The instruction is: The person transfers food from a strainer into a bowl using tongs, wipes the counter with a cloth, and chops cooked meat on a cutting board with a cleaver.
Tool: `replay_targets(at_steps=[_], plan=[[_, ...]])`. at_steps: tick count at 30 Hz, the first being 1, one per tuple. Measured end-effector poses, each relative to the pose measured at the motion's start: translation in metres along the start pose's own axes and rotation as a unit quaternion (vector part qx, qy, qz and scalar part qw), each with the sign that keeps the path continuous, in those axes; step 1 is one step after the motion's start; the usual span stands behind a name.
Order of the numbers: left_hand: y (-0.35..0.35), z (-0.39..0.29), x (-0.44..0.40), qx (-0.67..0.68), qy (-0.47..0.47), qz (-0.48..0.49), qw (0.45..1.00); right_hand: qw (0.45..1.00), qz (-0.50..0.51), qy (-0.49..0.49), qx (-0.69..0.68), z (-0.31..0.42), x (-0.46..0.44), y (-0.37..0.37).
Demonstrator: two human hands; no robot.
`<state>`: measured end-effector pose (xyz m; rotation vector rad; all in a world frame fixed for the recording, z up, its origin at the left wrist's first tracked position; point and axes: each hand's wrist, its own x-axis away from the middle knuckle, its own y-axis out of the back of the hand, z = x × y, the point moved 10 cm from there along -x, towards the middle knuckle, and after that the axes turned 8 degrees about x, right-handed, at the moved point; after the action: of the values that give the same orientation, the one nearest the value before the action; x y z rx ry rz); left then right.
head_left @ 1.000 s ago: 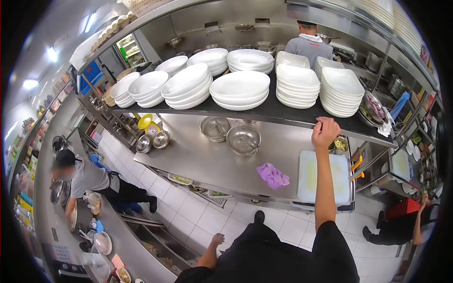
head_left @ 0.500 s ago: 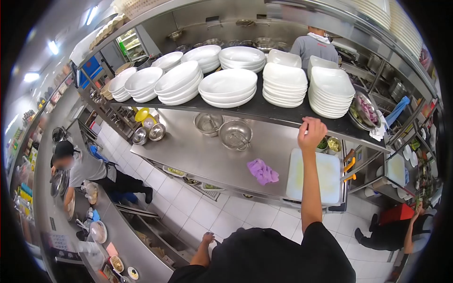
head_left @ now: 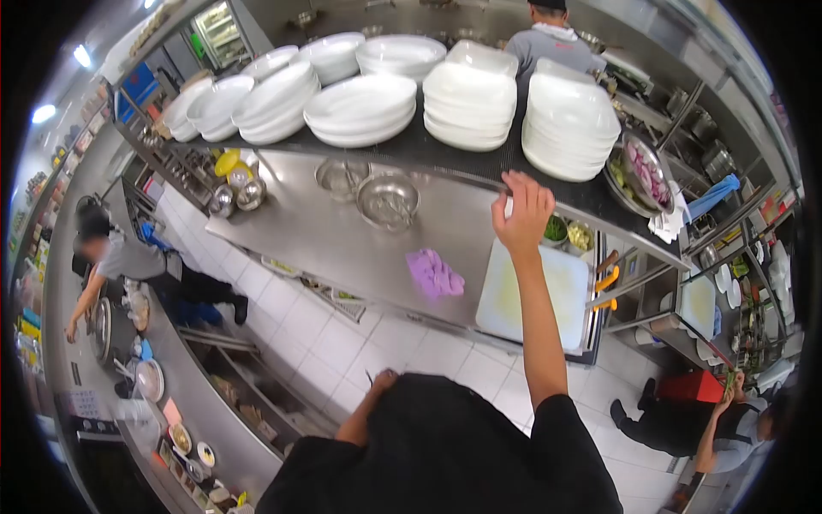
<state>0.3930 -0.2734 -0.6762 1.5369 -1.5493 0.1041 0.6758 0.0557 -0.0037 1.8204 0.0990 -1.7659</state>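
My right hand (head_left: 524,210) is raised to the front edge of the black shelf (head_left: 402,157), its fingers spread and nothing visible in them. Just above it on the shelf stands a stack of white square dishes (head_left: 569,124), with a second square stack (head_left: 469,107) to the left. Under my right forearm lies a white cutting board (head_left: 505,291) on the steel counter (head_left: 317,214). A crumpled purple cloth (head_left: 435,274) rests left of the board. My left hand (head_left: 383,379) is low beside my torso, partly hidden; its fingers are too small to make out.
Stacks of white round bowls (head_left: 360,107) line the shelf's left. A steel bowl (head_left: 387,201) sits on the counter. Orange-handled tools (head_left: 606,278) stick out beside the board. One co-worker (head_left: 556,47) stands behind the shelf, another (head_left: 137,265) at left, a third (head_left: 719,420) at right.
My right hand's fingers have gone from curled to spread at the shelf edge. My view has shifted, so the shelf and counter appear farther left and higher. The left co-worker's arm reaches farther out.
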Motion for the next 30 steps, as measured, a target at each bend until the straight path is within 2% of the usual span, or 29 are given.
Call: replay_targets(at_steps=[1,2,3,5,7,10,13,16,19,22,25,26,30], plan=[[0.005,-0.006,-0.002,0.01,-0.022,-0.024,0.999,1.0,-0.007,0.01,0.003,0.0,0.0,-0.001],[0.008,-0.004,-0.007,0.034,-0.005,-0.056,0.998,1.0,-0.01,0.014,0.009,-0.001,0.001,-0.002],[0.01,-0.013,-0.014,0.075,-0.115,-0.048,0.989,1.0,-0.014,0.017,0.01,-0.001,0.002,-0.002],[0.022,-0.017,-0.004,0.136,-0.033,-0.089,0.986,0.999,-0.025,0.021,0.01,-0.002,0.004,-0.004],[0.016,-0.006,-0.02,0.129,-0.032,-0.082,0.988,1.0,-0.017,0.011,0.01,-0.002,0.004,-0.003],[0.029,-0.03,-0.011,0.112,0.013,-0.041,0.993,0.999,-0.022,0.017,0.015,-0.002,0.006,-0.005],[0.038,-0.04,-0.034,0.073,-0.029,-0.009,0.997,0.999,-0.028,0.026,0.028,-0.004,0.008,-0.01],[0.048,-0.051,-0.076,0.191,-0.001,0.039,0.981,0.998,-0.039,0.037,0.045,-0.002,0.008,-0.012],[0.107,-0.107,-0.084,0.258,-0.117,0.013,0.959,0.995,-0.055,0.049,0.062,-0.003,0.009,-0.018],[0.172,-0.147,-0.1,0.238,-0.212,-0.034,0.947,0.991,-0.085,0.056,0.089,-0.002,0.012,-0.02],[0.229,-0.166,-0.12,0.158,-0.293,-0.107,0.937,0.988,-0.102,0.05,0.101,0.003,0.009,-0.021],[0.243,-0.169,-0.12,0.177,-0.274,-0.086,0.941,0.988,-0.105,0.044,0.105,0.005,0.009,-0.019],[0.246,-0.157,-0.142,0.243,-0.305,-0.002,0.921,0.99,-0.088,0.014,0.108,0.009,0.002,-0.017]])
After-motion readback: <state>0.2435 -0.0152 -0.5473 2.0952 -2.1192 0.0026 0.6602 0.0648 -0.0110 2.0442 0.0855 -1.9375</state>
